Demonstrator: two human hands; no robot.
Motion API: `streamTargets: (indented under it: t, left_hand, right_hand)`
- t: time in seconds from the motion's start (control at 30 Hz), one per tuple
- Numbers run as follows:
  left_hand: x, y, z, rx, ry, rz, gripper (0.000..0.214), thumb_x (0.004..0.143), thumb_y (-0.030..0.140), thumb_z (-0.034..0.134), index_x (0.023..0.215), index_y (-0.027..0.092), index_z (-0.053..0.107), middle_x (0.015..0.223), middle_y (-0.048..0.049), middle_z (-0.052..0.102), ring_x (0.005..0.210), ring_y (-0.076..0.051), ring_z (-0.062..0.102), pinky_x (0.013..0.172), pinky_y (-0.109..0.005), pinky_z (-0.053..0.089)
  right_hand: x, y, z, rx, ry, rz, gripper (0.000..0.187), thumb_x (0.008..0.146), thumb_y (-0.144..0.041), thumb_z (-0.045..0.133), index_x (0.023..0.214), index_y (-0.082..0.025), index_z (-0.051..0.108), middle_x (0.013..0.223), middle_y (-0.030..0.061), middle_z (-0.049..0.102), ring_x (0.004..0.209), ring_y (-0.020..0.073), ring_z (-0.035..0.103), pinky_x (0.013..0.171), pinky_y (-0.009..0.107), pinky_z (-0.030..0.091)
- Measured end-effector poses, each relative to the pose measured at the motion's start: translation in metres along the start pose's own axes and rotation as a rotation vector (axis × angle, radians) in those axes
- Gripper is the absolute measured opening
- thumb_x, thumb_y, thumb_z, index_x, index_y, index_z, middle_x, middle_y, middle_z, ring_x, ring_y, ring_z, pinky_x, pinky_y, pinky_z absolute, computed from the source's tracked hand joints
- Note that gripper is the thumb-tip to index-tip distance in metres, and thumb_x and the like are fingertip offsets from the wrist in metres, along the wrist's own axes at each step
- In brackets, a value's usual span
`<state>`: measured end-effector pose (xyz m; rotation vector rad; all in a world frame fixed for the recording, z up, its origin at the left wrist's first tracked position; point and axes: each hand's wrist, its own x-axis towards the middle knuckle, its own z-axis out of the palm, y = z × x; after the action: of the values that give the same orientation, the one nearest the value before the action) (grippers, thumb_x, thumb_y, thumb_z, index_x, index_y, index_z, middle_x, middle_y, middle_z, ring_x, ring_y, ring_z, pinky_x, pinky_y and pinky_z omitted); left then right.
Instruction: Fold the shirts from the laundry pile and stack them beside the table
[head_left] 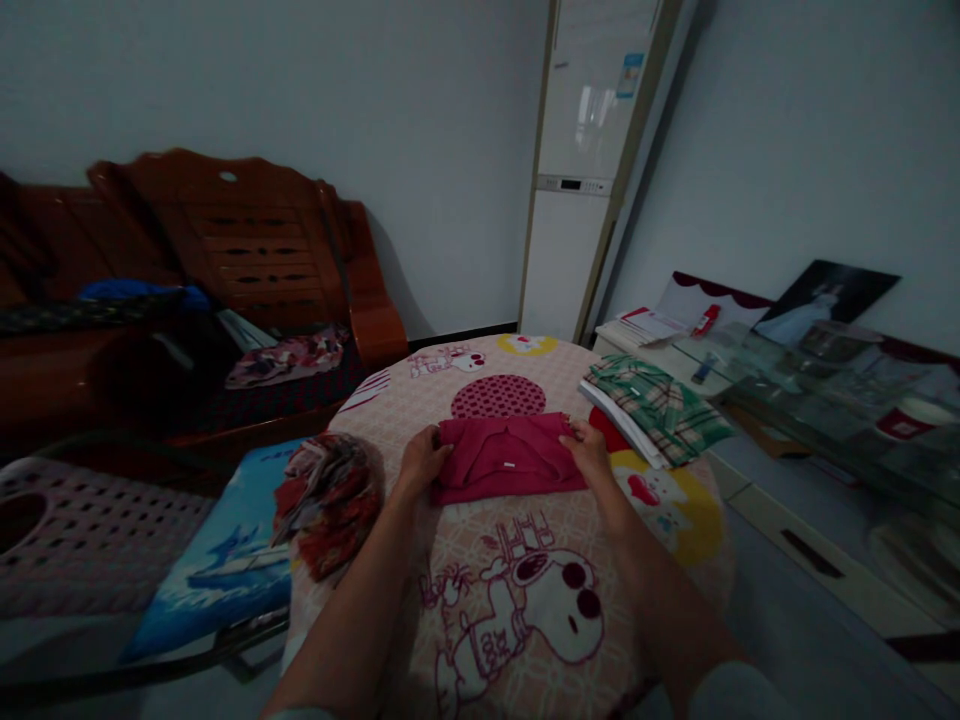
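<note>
A dark pink shirt (506,480), folded into a wide rectangle with its neckline and a small white label showing, lies on the round table (480,540). My left hand (424,462) pinches its far left corner between thumb and fingers. At the far right corner, my right hand (589,450) grips the cloth in the same way. To the right lies a folded green plaid shirt (660,405) with something white under it. A crumpled red and grey patterned cloth (334,500) is heaped at the table's left edge, beside my left forearm.
A wooden sofa (247,240) with clothes on its seat stands at the back left. Nearer are a woven chair (97,530) and a blue printed cushion (232,560). A glass-topped cabinet (810,400) with papers and bowls runs along the right. A tall white air conditioner (574,220) fills the corner.
</note>
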<state>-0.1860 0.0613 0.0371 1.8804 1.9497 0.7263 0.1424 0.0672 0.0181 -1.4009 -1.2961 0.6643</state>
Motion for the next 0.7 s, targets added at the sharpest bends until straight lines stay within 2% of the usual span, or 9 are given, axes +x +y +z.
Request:
streamTargets:
  t: [0.17,0.3,0.4,0.5,0.57,0.63,0.7]
  left_hand:
    - [0.014,0.029,-0.011,-0.173,-0.004,0.081,0.019,0.072,0.013,0.067,0.087,0.018,0.056,0.085,-0.0013,0.065,0.079,-0.017,0.06,0.072,-0.027,0.046]
    - [0.037,0.079,-0.009,-0.218,0.028,0.253,0.027,0.065,0.003,0.064,0.084,0.018,0.053,0.075,0.0021,0.06,0.07,-0.014,0.055,0.067,-0.026,0.044]
    - [0.06,0.138,-0.003,-0.221,0.058,0.363,0.026,0.067,-0.001,0.06,0.085,0.017,0.056,0.08,-0.001,0.062,0.073,-0.015,0.054,0.071,-0.028,0.044]
    - [0.091,0.216,0.004,-0.223,0.097,0.501,0.021,0.075,-0.001,0.052,0.085,0.015,0.062,0.086,-0.0057,0.065,0.081,-0.016,0.055,0.081,-0.03,0.044]
    - [0.114,0.27,0.011,-0.23,0.087,0.592,0.026,0.08,-0.001,0.045,0.086,0.013,0.066,0.092,-0.0066,0.068,0.088,-0.015,0.057,0.087,-0.028,0.043]
    - [0.133,0.316,0.02,-0.181,0.051,0.775,0.031,0.084,0.001,0.042,0.099,0.01,0.068,0.11,-0.0109,0.068,0.102,-0.016,0.058,0.097,-0.029,0.04]
    - [0.142,0.344,0.034,-0.08,-0.027,0.837,0.035,0.084,0.003,0.05,0.115,0.008,0.065,0.131,-0.0157,0.059,0.12,-0.02,0.053,0.105,-0.032,0.037]
  right_hand:
    - [-0.021,-0.022,-0.029,0.229,0.103,0.072,0.028,0.057,-0.034,0.072,0.079,-0.017,0.066,0.071,0.0037,0.07,0.065,0.0204,0.063,0.063,0.032,0.05]
    - [-0.033,-0.021,-0.064,0.29,0.266,0.093,0.032,0.056,-0.033,0.076,0.08,-0.015,0.064,0.073,0.0059,0.069,0.065,0.0193,0.061,0.063,0.032,0.049]
    - [-0.032,-0.018,-0.092,0.262,0.454,0.058,0.036,0.056,-0.034,0.077,0.082,-0.014,0.063,0.074,0.0072,0.067,0.066,0.0187,0.06,0.065,0.033,0.049]
    - [-0.013,-0.021,-0.119,0.255,0.7,-0.015,0.039,0.055,-0.034,0.077,0.085,-0.014,0.062,0.078,0.0055,0.066,0.069,0.018,0.061,0.069,0.034,0.05]
    - [0.007,-0.026,-0.135,0.246,0.846,-0.063,0.037,0.057,-0.034,0.074,0.086,-0.014,0.061,0.081,0.0039,0.066,0.071,0.0176,0.061,0.071,0.033,0.051]
    - [0.026,-0.029,-0.149,0.198,0.971,-0.067,0.033,0.06,-0.031,0.071,0.086,-0.015,0.06,0.083,0.004,0.066,0.074,0.0177,0.062,0.073,0.033,0.051]
    - [0.036,-0.026,-0.162,0.103,1.056,-0.004,0.03,0.061,-0.028,0.068,0.087,-0.015,0.059,0.085,0.0059,0.066,0.076,0.0188,0.061,0.073,0.033,0.051]
